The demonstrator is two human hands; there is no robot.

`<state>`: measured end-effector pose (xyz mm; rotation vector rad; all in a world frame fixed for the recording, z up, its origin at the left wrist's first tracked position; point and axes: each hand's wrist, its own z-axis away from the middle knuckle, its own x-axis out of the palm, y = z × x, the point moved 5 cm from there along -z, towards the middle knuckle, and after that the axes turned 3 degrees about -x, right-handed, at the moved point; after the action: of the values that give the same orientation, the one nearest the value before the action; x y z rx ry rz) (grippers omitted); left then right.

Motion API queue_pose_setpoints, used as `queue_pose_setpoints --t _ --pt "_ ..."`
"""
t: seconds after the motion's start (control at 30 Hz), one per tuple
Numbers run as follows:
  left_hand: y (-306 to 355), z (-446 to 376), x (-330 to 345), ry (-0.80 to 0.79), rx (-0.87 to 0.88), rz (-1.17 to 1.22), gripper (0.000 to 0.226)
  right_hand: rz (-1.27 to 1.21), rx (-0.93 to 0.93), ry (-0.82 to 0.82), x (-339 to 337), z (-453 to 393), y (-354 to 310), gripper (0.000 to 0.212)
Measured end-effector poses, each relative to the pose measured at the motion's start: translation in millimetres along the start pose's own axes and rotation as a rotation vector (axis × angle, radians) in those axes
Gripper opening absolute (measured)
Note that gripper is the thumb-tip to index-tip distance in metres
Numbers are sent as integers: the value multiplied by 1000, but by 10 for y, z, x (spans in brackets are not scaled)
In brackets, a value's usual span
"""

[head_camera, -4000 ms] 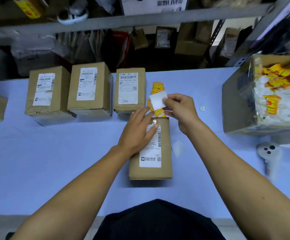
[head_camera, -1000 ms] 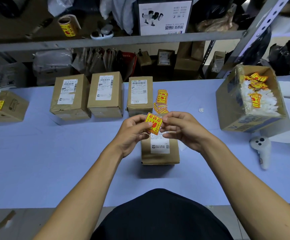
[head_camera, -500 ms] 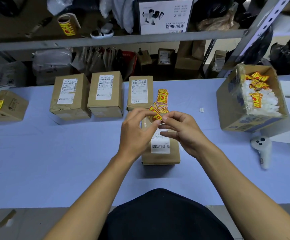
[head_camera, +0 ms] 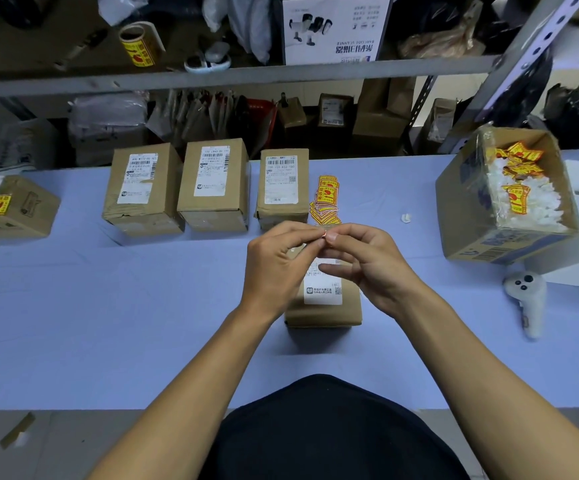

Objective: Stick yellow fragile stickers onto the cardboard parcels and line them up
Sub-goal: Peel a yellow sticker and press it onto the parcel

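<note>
A cardboard parcel [head_camera: 329, 306] with a white label lies on the blue table [head_camera: 108, 323] right in front of me. Above its far end my left hand [head_camera: 277, 268] and my right hand [head_camera: 367, 261] meet fingertip to fingertip, pinching a yellow fragile sticker [head_camera: 323, 233] that shows only as a thin edge. A small pile of yellow stickers [head_camera: 326, 199] lies just beyond the hands. Three labelled parcels stand in a row behind: left [head_camera: 142, 188], middle [head_camera: 215, 185], right [head_camera: 282, 185]. Another parcel [head_camera: 11, 209] at far left carries a yellow sticker.
An open carton [head_camera: 471, 209] holding white backing scraps and yellow stickers stands at the right. A white controller [head_camera: 527, 299] lies near it. A small white scrap [head_camera: 406, 218] rests on the table. A shelf behind holds a sticker roll [head_camera: 139, 46] and boxes.
The yellow sticker, held flat and facing me a second ago, has turned edge-on between both hands' fingertips, which have closed together over the parcel's far end.
</note>
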<state>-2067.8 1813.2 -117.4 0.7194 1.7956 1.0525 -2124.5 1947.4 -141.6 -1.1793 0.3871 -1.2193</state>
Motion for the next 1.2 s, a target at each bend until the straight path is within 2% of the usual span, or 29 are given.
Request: queue_pose_setpoints --t 0.23,0.5,0.57,0.77,1.0,1.2 --pt "52 -11 -16 25 104 -84 17 30 -35 9 10 23 -39 8" --pt "66 -7 -9 16 119 -97 18 121 -89 13 7 23 -68 10" --pt "67 -4 -8 12 90 -62 18 149 -110 9 25 19 -76 12" --pt "13 -13 24 -81 -149 190 18 280 -206 16 49 30 -103 15" --pt "56 -27 23 -91 -148 220 17 310 -242 64 86 35 -103 19" --pt "-67 -41 46 -121 -296 345 8 466 -300 27 78 30 -118 14"
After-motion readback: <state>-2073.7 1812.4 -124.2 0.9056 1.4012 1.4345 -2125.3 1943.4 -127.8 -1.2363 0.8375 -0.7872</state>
